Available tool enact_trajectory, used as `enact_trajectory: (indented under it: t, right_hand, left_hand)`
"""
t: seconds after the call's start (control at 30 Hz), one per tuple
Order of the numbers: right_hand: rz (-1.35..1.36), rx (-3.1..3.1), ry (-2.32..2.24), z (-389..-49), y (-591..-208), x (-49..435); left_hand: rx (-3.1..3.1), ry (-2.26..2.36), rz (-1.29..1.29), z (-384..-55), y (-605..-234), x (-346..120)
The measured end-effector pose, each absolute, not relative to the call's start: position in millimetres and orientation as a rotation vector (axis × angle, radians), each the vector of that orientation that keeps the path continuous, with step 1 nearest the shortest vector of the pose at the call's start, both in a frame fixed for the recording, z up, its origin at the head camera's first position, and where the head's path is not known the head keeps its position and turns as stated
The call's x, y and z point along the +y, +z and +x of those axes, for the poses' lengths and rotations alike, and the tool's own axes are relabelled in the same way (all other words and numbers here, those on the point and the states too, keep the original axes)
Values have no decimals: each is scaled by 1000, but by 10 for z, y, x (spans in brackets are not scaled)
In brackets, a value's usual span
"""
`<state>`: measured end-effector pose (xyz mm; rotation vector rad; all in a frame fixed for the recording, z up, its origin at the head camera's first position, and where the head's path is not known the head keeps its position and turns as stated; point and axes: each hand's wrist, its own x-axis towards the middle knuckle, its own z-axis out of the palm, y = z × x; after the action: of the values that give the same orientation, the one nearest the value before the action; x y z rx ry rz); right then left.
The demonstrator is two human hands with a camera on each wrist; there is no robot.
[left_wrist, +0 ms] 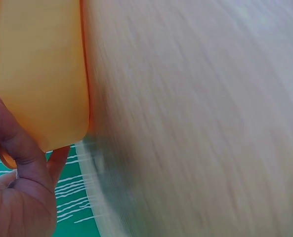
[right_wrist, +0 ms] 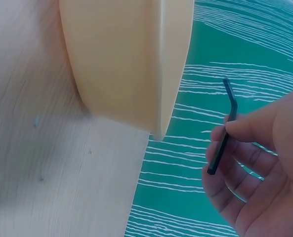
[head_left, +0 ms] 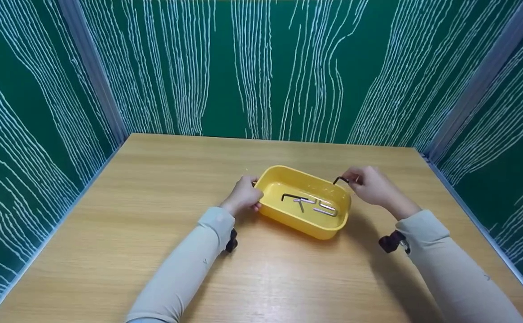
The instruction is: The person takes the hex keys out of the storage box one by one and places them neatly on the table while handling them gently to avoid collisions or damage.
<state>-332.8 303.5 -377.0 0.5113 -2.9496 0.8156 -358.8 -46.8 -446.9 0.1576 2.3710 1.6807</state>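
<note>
My left hand (head_left: 244, 195) grips the left end of a yellow plastic bin (head_left: 295, 223), thumb at its rim; the left wrist view shows the fingers (left_wrist: 25, 153) against that end. Between the thumb and fingers of my right hand (head_left: 371, 186) is a black hex key (right_wrist: 221, 150), its short bent arm pointing away from the palm. That hand is just beyond the bin's right end, the key near the rim. Inside the bin lie another black hex key (head_left: 288, 195) and several silver L-shaped hex keys (head_left: 326, 211), some overlapping.
The bin is over a wooden table (head_left: 153, 215), right of its middle. Green walls with white wavy lines (head_left: 252, 67) stand behind and at both sides, joined by grey corner posts (head_left: 93, 58). A dark wrist device (head_left: 391, 242) sits under the right sleeve.
</note>
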Motion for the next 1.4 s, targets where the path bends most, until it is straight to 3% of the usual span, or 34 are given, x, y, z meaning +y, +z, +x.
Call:
enact_trajectory:
  t: [1.4]
  right_hand:
    - [306, -2908, 765, -3261, -3965, 3620]
  left_hand:
    - [2392, 1684, 162, -3583, -4479, -455]
